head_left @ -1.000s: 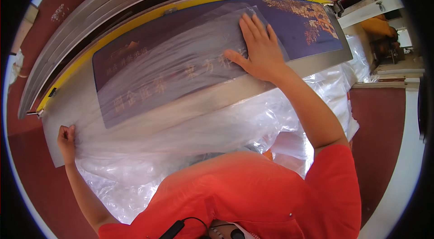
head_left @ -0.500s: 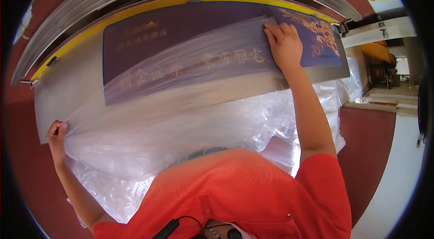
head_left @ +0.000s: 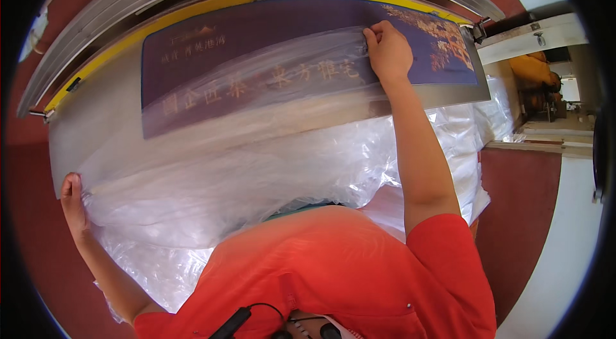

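Right hand [head_left: 387, 50], at about 1 o'clock, pinches the upper edge of a clear plastic film [head_left: 256, 146] against a dark purple printed panel [head_left: 269, 37]. Left hand [head_left: 74, 201], at 8 o'clock, grips the film's lower left corner, fingers curled around it. The film lies stretched between both hands over the lower half of the panel, which rests on a grey tray [head_left: 96, 114] with a yellow border [head_left: 212, 4]. Loose film bunches at 6 o'clock against the person's orange shirt [head_left: 333, 275].

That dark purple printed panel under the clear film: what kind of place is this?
Probably a packing or print workshop: a dark purple printed panel lies on a grey metal worktable, and both hands pull clear plastic film over it.
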`<state>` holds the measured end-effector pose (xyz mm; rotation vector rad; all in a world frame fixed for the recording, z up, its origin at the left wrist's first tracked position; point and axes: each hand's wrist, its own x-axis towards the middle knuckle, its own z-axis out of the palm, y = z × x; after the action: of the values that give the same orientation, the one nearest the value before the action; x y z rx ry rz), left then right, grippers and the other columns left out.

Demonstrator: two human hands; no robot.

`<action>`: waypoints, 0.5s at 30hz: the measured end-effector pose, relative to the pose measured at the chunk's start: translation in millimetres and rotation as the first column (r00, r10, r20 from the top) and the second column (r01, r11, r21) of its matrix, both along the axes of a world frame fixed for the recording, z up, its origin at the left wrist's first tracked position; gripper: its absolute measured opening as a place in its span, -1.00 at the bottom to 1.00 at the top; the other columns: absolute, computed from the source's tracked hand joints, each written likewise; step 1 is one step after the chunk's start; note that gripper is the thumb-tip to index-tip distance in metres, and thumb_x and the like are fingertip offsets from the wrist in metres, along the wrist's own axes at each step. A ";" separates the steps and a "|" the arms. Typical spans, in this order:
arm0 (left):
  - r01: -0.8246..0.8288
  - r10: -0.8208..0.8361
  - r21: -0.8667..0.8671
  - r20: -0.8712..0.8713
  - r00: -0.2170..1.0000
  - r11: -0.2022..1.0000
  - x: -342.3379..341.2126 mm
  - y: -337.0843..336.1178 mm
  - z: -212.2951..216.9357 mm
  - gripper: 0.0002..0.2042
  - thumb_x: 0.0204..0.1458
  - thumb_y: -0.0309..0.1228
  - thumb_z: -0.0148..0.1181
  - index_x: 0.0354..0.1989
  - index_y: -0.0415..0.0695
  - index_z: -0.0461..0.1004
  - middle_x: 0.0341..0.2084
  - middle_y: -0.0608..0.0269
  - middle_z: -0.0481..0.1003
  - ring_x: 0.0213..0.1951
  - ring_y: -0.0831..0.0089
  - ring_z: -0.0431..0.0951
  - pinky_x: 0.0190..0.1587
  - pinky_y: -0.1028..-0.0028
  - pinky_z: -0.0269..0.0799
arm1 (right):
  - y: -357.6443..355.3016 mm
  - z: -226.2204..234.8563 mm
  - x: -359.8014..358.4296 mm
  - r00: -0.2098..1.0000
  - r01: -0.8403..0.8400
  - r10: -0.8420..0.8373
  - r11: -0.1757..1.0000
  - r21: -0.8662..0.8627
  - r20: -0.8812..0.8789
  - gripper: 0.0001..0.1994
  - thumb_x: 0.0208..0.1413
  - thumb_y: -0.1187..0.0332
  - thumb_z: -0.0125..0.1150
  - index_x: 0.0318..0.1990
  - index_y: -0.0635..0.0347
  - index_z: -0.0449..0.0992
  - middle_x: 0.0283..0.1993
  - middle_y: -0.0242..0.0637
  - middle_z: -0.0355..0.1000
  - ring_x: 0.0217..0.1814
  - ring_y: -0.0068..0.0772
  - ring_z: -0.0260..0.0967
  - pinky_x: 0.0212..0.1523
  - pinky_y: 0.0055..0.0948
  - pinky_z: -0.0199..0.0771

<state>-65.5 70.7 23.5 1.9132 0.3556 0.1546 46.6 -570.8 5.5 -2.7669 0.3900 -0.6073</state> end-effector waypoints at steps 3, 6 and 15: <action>-0.148 0.176 -0.229 0.104 0.979 0.962 35.6 -49.3 11.8 -0.83 0.01 -0.31 -0.08 -0.45 -0.15 0.35 -0.50 0.47 0.31 -0.38 0.70 0.26 -0.24 0.67 0.16 | -10.0 -9.9 5.2 0.968 -0.063 0.081 0.995 -0.081 0.237 -0.81 -0.11 0.26 0.06 -0.53 0.19 0.33 -0.60 -0.31 0.31 -0.55 -0.31 0.25 -0.48 -0.43 0.26; -0.230 0.267 -0.161 0.271 0.925 0.960 77.9 -69.0 18.9 -0.79 0.03 -0.28 -0.13 -0.49 -0.12 0.32 -0.59 0.47 0.27 -0.46 0.72 0.23 -0.39 0.69 0.15 | -5.1 4.5 6.1 0.970 -0.191 0.023 0.681 0.706 0.240 -0.80 -0.07 0.28 0.03 -0.55 0.23 0.30 -0.63 -0.35 0.27 -0.67 -0.47 0.18 -0.61 -0.52 0.21; -0.320 0.243 0.598 0.209 0.947 0.735 252.1 -35.1 -49.5 -0.53 -0.19 0.03 0.00 -0.51 -0.24 0.42 -0.58 0.18 0.39 -0.45 0.34 0.38 -0.34 0.47 0.25 | -35.1 6.0 89.5 0.967 -0.010 -0.162 0.745 0.667 0.195 -0.77 -0.11 0.24 0.09 -0.53 0.25 0.33 -0.66 -0.37 0.29 -0.70 -0.61 0.16 -0.71 -0.60 0.13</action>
<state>186.7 35.6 -26.0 2.4856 0.5683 0.6620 136.0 -605.9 11.5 -1.9697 0.5422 -0.6552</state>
